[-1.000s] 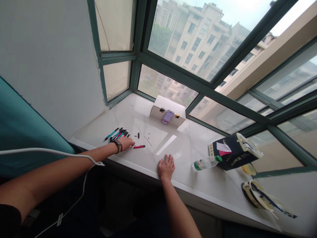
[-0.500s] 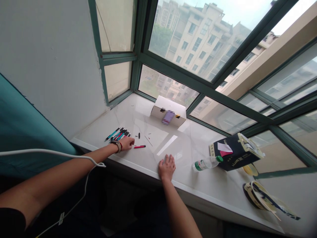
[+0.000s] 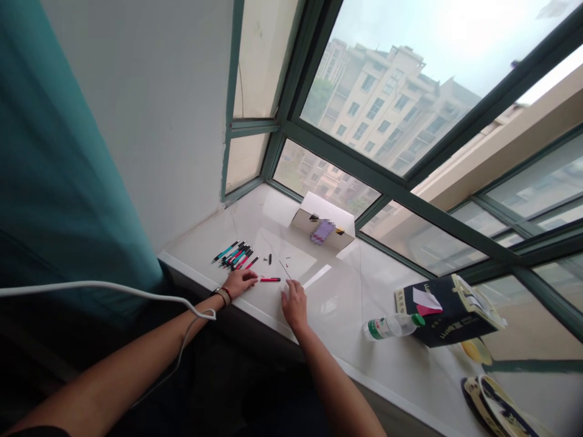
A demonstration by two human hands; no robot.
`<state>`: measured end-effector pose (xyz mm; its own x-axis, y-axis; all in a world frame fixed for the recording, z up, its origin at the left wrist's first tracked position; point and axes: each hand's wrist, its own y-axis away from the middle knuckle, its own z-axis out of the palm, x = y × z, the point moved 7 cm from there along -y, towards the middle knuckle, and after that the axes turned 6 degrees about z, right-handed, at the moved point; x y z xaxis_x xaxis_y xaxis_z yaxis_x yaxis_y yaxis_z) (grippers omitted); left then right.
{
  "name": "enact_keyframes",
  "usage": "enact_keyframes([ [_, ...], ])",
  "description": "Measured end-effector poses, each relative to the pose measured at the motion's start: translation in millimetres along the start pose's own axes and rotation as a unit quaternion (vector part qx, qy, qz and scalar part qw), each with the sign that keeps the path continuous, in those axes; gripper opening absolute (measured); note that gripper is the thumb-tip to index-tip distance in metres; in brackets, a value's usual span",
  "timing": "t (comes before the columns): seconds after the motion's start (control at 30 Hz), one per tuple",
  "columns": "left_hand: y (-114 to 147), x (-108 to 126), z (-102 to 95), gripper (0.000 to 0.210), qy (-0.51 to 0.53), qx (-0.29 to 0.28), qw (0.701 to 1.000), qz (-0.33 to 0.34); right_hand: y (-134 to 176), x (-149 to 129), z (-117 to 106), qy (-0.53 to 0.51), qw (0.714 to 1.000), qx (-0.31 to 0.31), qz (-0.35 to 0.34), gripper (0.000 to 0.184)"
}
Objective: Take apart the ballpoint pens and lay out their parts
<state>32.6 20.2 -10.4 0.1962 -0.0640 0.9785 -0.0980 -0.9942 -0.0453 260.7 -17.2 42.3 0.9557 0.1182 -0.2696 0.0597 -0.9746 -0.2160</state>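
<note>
My left hand (image 3: pixel 240 283) rests at the counter's front edge with fingers loosely apart, nothing visible in it. Its fingertips are just left of a red pen barrel (image 3: pixel 270 280) lying flat. Beyond it lies a pile of click pens (image 3: pixel 234 255) in blue, red and black, with one red pen (image 3: pixel 252 262) at the pile's right side. My right hand (image 3: pixel 294 306) is reaching over the counter, thumb apart from the fingers. Its fingertips meet the near end of a thin pen refill (image 3: pixel 284 268); whether they touch it is unclear. A black grip (image 3: pixel 270 259) and tiny parts lie nearby.
A white box (image 3: pixel 323 227) with a blurred purple item stands by the window. To the right are a green-capped bottle (image 3: pixel 392 326) lying tilted, a dark carton (image 3: pixel 444 309) and a round tub (image 3: pixel 494 403). A white cable (image 3: pixel 136 285) crosses above my left arm.
The view has shifted. My left hand has drawn back from the pens toward the front edge, uncovering a red pen. My right hand has moved left and forward to the refill.
</note>
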Motion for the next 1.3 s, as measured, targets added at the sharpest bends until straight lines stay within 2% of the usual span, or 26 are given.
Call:
enact_keyframes([
  [0.07,0,2,-1.1,0.034,-0.004,0.007,1.000,0.007,-20,-28,10,-0.005,0.999,-0.037,-0.024,0.042],
  [0.13,0,4,-2.1,0.033,-0.012,0.011,1.000,0.014,-36,-44,18,0.009,0.997,-0.071,-0.020,0.030],
  [0.2,1,5,-2.4,0.032,-0.019,0.012,1.000,0.019,-46,-51,23,0.026,0.996,-0.090,-0.010,0.017],
  [0.27,2,6,-2.4,0.031,-0.026,0.012,0.999,0.026,-48,-53,24,0.036,0.995,-0.091,-0.011,0.012],
  [0.37,3,9,-2.7,0.028,-0.043,0.020,0.998,0.045,-38,-53,23,0.027,0.997,-0.074,-0.014,0.015],
  [0.5,3,7,-2.1,0.027,-0.050,0.030,0.997,0.056,-17,-50,25,-0.020,0.999,-0.035,0.015,0.019],
  [0.67,1,1,1.9,0.029,-0.020,0.014,0.999,0.048,2,-50,31,-0.077,0.996,0.012,0.051,0.023],
  [0.77,1,0,1.7,0.030,-0.037,0.014,0.998,0.050,8,-53,32,-0.091,0.994,0.030,0.051,0.023],
  [1.17,9,21,6.1,0.030,-0.118,-0.010,0.987,0.104,13,-56,30,-0.076,0.995,0.031,0.050,0.021],
  [1.3,8,18,8.1,0.040,-0.082,-0.022,0.992,0.095,13,-56,30,-0.080,0.995,0.030,0.050,0.021],
])
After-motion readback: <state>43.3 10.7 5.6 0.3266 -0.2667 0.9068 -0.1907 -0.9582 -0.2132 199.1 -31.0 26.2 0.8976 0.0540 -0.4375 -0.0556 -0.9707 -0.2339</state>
